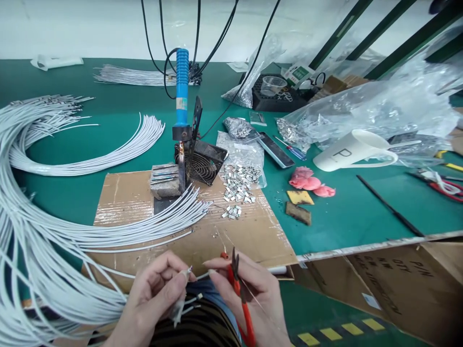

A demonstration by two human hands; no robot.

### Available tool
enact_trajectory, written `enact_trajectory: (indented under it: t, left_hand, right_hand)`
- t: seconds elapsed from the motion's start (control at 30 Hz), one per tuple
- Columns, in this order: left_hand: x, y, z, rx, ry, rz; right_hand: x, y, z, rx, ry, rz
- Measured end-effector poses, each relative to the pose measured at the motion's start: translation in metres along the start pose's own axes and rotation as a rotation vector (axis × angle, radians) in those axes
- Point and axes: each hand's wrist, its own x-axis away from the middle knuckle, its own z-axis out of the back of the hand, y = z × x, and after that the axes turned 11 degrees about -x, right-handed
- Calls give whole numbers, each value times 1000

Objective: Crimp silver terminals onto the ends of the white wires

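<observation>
My left hand [155, 294] is closed in a pinch on the stripped end of a thin white wire [188, 275] near the bottom edge of the view. Beside it, my right hand [253, 299] grips red-handled pliers [240, 294], jaws pointing up close to the wire tip. A few more wire ends poke out under my left fingers. Many long white wires [54, 231] curve in from the left over a cardboard sheet [253, 231]. Small metal terminals [238, 185] lie in a loose pile on the cardboard.
A blue-handled soldering iron [182, 91] stands upright by a small black fan [202, 164]. On the green table [347, 217] lie a tipped white mug [352, 149], pink pieces [307, 180], plastic bags [379, 106], a screwdriver [291, 149] and a black rod [390, 207]. A cardboard box [398, 279] sits at lower right.
</observation>
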Motion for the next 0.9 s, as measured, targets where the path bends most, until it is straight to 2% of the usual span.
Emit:
enact_trajectory:
  t: [0.07,0.13,0.37,0.6,0.77,0.9]
  left_hand:
    - [-1,-1,-1,-18,10,-27]
    - [-1,-2,-3,-30,34,-65]
    - [0,-7,-10,-162,188,-121]
    - [2,-14,-13,-418,298,-315]
    - [2,-17,-14,-491,322,-377]
    - [0,-20,-14,-465,294,-354]
  right_hand:
    - [-2,-5,-3,-6,-88,5]
    - [-3,-9,-6,-29,-119,-21]
    - [-2,-17,-12,-65,-91,-54]
    - [2,-13,-13,-15,-41,-12]
    - [2,-8,-11,-58,-59,-59]
    - [3,-9,-11,-49,-39,-60]
